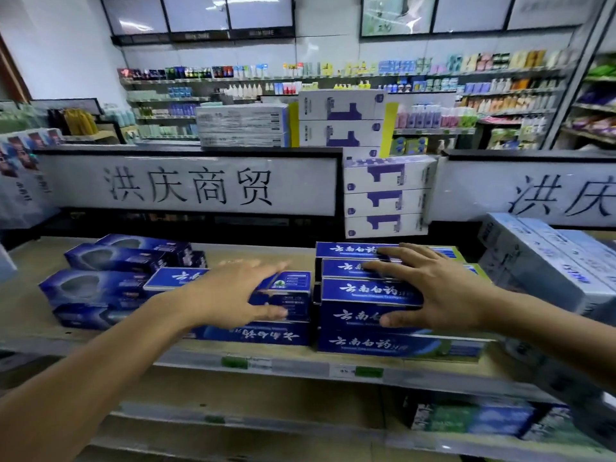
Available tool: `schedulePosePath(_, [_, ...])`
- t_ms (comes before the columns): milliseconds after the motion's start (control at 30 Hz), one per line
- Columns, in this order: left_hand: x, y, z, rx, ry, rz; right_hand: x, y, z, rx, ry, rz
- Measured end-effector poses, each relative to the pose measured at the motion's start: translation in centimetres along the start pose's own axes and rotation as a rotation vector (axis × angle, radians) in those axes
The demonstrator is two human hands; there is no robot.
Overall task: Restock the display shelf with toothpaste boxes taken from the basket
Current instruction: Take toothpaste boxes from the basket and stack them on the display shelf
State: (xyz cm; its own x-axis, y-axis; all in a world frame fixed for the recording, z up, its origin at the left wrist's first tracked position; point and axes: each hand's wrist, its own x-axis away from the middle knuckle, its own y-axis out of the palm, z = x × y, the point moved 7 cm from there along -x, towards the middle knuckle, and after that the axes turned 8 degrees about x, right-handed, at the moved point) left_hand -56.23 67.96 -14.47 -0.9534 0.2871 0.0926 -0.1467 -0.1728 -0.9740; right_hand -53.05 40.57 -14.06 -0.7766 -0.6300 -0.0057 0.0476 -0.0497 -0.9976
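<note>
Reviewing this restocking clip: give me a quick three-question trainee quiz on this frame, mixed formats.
1. True or false: the right hand rests on the taller stack of blue toothpaste boxes.
2. Multiple choice: the left hand is over (A) the dark boxes at the shelf's left, (B) the shorter blue stack beside the taller one, (C) the white boxes above.
3. Fill in: the bottom box of the shorter stack has its lettering turned ____ compared with the taller stack's boxes.

Key: 1 true; 2 B; 3 upside down.
</note>
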Motion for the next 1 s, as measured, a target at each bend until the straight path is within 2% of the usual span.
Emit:
schedulePosePath(67, [-0.3, -0.7, 1.0, 0.168, -0.010, 0.043, 0.0, -0.3, -0.1, -0.030, -0.006, 0.008])
schedulePosePath(133, [-1.8, -1.6, 2.9, 0.386, -0.013, 0.146, 0.2, -1.5, 0.5, -0.157, 0.028, 0.090])
schedulePosePath(233, [-5.6, -1.6, 5.4, 0.747, -0.129, 0.289, 1.6, -3.3, 4.5, -0.328, 0.317, 0.357])
schedulePosePath(267, [-6.8, -1.3, 5.8, 0.911, -0.198, 0.297, 2.2, -2.9, 5.7, -0.353, 0.420, 0.374])
schedulePosePath(333, [-8.8, -0.2, 7.1, 1.144, -0.309, 0.261, 3.1, -1.1, 7.1, -0.393, 0.539, 0.280])
schedulePosePath(400, [-10.1, 0.1, 7.9, 1.089, -0.343, 0.262, 3.3, 0.6, 7.3, -0.462, 0.547, 0.191])
schedulePosePath(533, [-11.4, 0.2, 9.1, 0.942, -0.343, 0.230, 3.0, 0.9, 7.5, -0.573, 0.565, 0.213])
schedulePosePath(700, [-11.4, 0.1, 9.9, 0.775, -0.330, 0.171, 3.2, 1.2, 7.5, -0.498, 0.586, 0.222])
schedulePosePath(800, [-10.9, 0.4, 9.7, 0.715, -0.341, 0.151, 3.3, 1.3, 7.3, -0.441, 0.593, 0.173])
schedulePosePath(900, [-10.4, -0.3, 11.1, 0.333, -0.192, 0.251, 3.1, 0.1, 6.5, -0.196, 0.570, 0.202])
schedulePosePath(1000, [-9.2, -0.4, 13.2, 0.243, 0.006, 0.369, 2.4, -0.5, 5.2, -0.159, 0.466, 0.206])
